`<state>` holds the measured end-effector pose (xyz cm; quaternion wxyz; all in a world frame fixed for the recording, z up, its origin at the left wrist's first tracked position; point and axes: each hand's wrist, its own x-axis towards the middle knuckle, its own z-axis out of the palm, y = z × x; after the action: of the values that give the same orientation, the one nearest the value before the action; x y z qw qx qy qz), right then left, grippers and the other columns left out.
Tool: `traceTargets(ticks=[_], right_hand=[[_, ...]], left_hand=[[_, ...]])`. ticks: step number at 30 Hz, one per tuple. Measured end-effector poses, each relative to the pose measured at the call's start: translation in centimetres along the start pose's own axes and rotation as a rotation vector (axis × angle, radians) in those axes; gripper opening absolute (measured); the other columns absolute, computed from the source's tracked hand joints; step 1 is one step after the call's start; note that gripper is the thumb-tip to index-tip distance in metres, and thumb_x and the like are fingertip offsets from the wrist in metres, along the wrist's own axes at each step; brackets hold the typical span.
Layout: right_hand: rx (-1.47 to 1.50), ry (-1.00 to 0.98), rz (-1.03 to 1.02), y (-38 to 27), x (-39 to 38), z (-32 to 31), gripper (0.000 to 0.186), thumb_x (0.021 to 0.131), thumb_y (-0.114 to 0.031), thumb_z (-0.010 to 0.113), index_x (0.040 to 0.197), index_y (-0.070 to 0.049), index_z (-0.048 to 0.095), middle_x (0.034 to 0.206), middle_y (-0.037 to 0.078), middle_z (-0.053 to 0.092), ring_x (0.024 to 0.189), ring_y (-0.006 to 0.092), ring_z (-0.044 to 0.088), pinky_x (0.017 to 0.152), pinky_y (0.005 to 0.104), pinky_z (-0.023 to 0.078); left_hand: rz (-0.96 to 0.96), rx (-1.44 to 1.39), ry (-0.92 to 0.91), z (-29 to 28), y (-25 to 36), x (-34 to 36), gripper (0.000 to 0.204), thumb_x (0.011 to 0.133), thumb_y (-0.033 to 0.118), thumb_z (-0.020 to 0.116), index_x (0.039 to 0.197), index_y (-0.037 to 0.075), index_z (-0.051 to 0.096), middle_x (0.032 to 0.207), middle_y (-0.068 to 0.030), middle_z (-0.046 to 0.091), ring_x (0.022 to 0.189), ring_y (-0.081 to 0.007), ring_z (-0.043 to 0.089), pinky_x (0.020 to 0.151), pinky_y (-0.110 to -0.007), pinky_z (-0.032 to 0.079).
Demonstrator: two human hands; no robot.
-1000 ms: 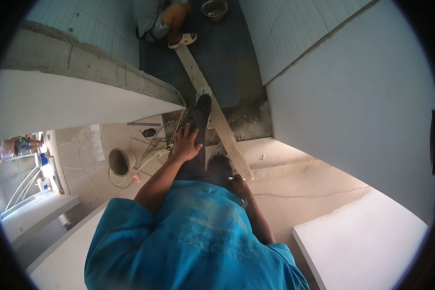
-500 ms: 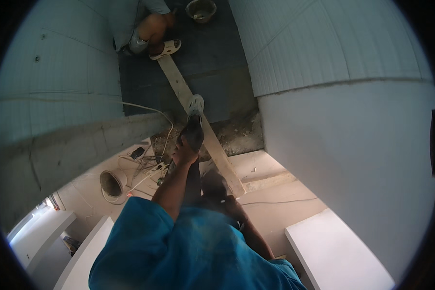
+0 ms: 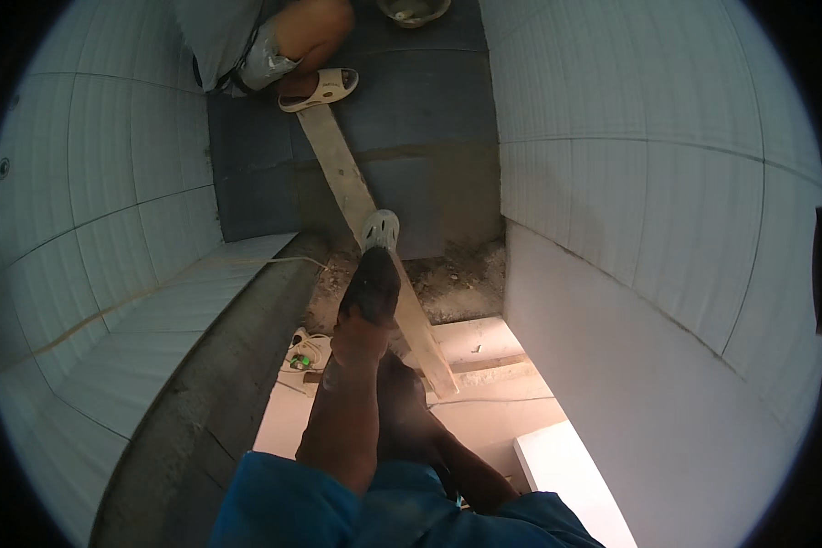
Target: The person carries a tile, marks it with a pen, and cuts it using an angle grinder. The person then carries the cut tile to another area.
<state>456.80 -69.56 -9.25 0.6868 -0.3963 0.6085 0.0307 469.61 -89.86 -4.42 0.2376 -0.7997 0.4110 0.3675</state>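
My left hand (image 3: 356, 334) rests on the dark-clothed knee (image 3: 374, 279) of my forward leg, its fingers spread against the cloth and partly lost in the dark fabric. Under that knee, a pale clog (image 3: 381, 228) stands on a long wooden plank (image 3: 342, 173). My right forearm (image 3: 470, 466) reaches in from the lower edge toward my other dark knee (image 3: 400, 388). The right hand blends into shadow there, and its fingers cannot be made out.
A crouching person's sandal (image 3: 322, 89) rests at the plank's far end. A bucket (image 3: 416, 9) stands beyond on dark floor tiles (image 3: 429, 100). Rubble (image 3: 461, 283) lies beside the plank. Tiled walls flank both sides, with a grey ledge (image 3: 192, 411) at left and cables (image 3: 310, 347) below it.
My view has moved forward and down the passage; the walls loom larger, and the bucket by the cables has left the picture. My left hand stays on the knee.
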Motion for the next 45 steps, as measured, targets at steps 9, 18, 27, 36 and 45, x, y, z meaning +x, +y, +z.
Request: traceTargets(ticks=[9, 18, 27, 36, 45], right_hand=[[-0.049, -0.102, 0.055, -1.3, 2.0, 0.0, 0.033, 0.087, -0.028, 0.060, 0.104, -0.001, 0.065, 0.096, 0.024, 0.066, 0.089, 0.0352, 0.066, 0.080, 0.0442, 0.052], [-0.064, -0.065, 0.128, 0.6, 3.1, 2.1, 0.034, 0.086, -0.030, 0.060, 0.104, -0.001, 0.065, 0.097, 0.024, 0.066, 0.091, 0.0358, 0.065, 0.081, 0.0446, 0.052], [-0.145, -0.163, 0.327, 8.6, -1.4, 2.3, 0.036, 0.086, -0.031, 0.060, 0.103, -0.001, 0.066, 0.098, 0.024, 0.066, 0.093, 0.0363, 0.065, 0.082, 0.0451, 0.052], [-0.156, -0.224, 0.394, 10.2, -1.1, 1.6, 0.037, 0.085, -0.033, 0.060, 0.102, -0.001, 0.066, 0.099, 0.024, 0.066, 0.095, 0.0369, 0.065, 0.082, 0.0455, 0.052], [-0.118, -0.259, 0.424, 10.1, -0.1, 1.5, 0.038, 0.084, -0.034, 0.061, 0.102, -0.001, 0.066, 0.100, 0.024, 0.066, 0.096, 0.0374, 0.065, 0.083, 0.0460, 0.052]], left_hand=[[0.012, -0.053, 0.028, -1.0, 0.1, 2.5, 0.066, 0.078, 0.049, 0.064, 0.127, 0.007, 0.052, 0.119, -0.0196, 0.059, 0.104, -0.0381, 0.062, 0.086, -0.047, 0.053], [0.078, -0.078, -0.001, -1.6, -0.1, 2.1, 0.069, 0.079, 0.049, 0.062, 0.131, 0.005, 0.048, 0.124, -0.0228, 0.056, 0.106, -0.0394, 0.060, 0.090, -0.047, 0.051], [0.051, -0.089, 0.011, -0.3, -0.7, 1.4, 0.068, 0.080, 0.053, 0.059, 0.129, 0.006, 0.052, 0.123, -0.0207, 0.056, 0.108, -0.0368, 0.060, 0.089, -0.047, 0.052], [0.023, -0.018, 0.020, 0.8, 0.0, 1.0, 0.067, 0.080, 0.056, 0.060, 0.127, 0.010, 0.053, 0.127, -0.0152, 0.055, 0.113, -0.0336, 0.057, 0.090, -0.047, 0.048], [0.062, 0.019, 0.039, -2.0, 2.5, 1.8, 0.066, 0.080, 0.059, 0.058, 0.124, 0.010, 0.055, 0.122, -0.0161, 0.059, 0.106, -0.0365, 0.061, 0.087, -0.048, 0.050]])
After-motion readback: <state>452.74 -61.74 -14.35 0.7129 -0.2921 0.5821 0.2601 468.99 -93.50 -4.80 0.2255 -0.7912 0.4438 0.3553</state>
